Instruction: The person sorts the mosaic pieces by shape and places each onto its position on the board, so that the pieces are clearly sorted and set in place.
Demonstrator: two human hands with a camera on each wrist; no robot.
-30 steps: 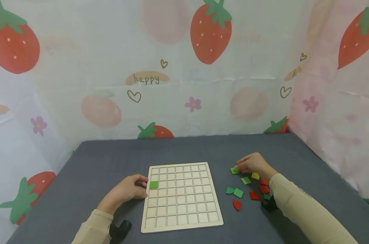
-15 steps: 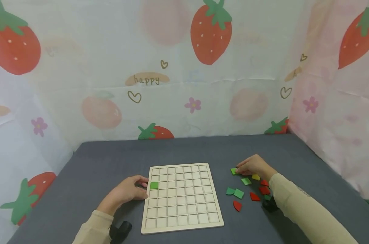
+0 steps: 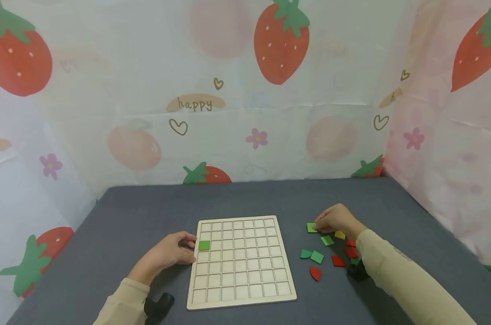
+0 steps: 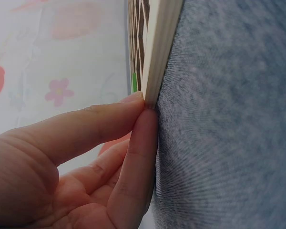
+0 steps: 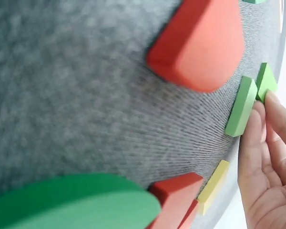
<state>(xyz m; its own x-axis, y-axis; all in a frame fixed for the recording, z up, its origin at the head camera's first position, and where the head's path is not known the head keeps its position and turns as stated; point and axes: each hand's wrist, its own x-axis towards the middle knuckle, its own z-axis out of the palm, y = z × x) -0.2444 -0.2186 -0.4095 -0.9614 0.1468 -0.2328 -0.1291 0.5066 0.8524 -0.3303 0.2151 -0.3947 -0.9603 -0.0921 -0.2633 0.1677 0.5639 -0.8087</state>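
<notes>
Bright green square tile [image 3: 311, 228]: located right of the wooden grid board [image 3: 240, 256], at about 2 o'clock from the board's centre. The right hand [image 3: 338, 218] grasps it, thumb and finger pinched at its right edge; whether the tile is raised off the counter [image 3: 245, 201] cannot be told.

Around that tile, a light green square tile [image 3: 327, 240] lies near at 4 o'clock, and a yellow piece [image 3: 340, 235] lies at 3 o'clock, partly covered by the hand. Toward 6 o'clock lie a mid-green square tile [image 3: 317, 257] and a dark green piece [image 3: 305, 254], side by side, with a red fan-shaped piece [image 3: 315, 273] farther out. Three red pieces [image 3: 351, 253] lie between 3 and 5 o'clock; a partly hidden green piece [image 3: 354, 261] lies beside the right wrist.

The board lies flat. One green tile [image 3: 204, 245] occupies its leftmost column, third row from the far edge, at 10 o'clock from centre. The left hand [image 3: 170, 252] is at 9 o'clock, fingertips touching the board's left edge, unclenched.

Both sleeves [image 3: 404, 271] are beige, with a black fitting [image 3: 159, 308] at each wrist. A white backdrop [image 3: 148, 76] stands at 12 o'clock, printed with strawberries and hearts.
</notes>
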